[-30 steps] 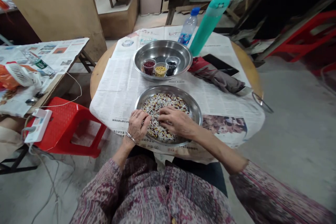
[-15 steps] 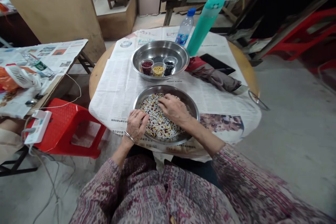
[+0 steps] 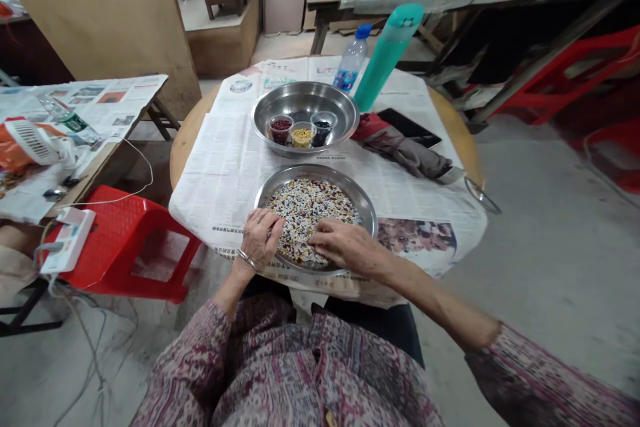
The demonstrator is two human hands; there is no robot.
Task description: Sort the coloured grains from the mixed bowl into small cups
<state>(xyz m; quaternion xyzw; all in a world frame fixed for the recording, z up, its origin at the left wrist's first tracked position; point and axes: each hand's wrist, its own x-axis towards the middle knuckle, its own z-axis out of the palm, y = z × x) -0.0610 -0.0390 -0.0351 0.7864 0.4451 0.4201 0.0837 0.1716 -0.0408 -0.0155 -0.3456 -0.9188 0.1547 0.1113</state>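
Note:
A shallow steel basin [image 3: 369,199] stands before me at the table's near side. Mixed white grains and dark red, yellow and black beans [image 3: 305,203] cover its bottom. Over the basin's left rim my left hand [image 3: 260,239] is closed, a metal bangle at its wrist. My right hand [image 3: 350,245] is low in the basin's right front part, fingers bent and close together, their tips in the mix. Behind stands a second steel basin [image 3: 346,107] with clear cups of red beans [image 3: 280,129], yellow beans [image 3: 302,138] and black beans [image 3: 322,132].
Newspaper [image 3: 210,167] covers the round table. Toward the back right stand a plastic bottle [image 3: 353,60] and a tall turquoise bottle [image 3: 385,60]. A folded umbrella [image 3: 405,150] lies by a dark flat device [image 3: 413,127]. At left, a red stool [image 3: 125,240] carries a power strip [image 3: 70,240].
My right hand has moved from the back of the mix toward the basin's near right side, its fingers more bent. My left hand stays at the rim. The view has shifted slightly.

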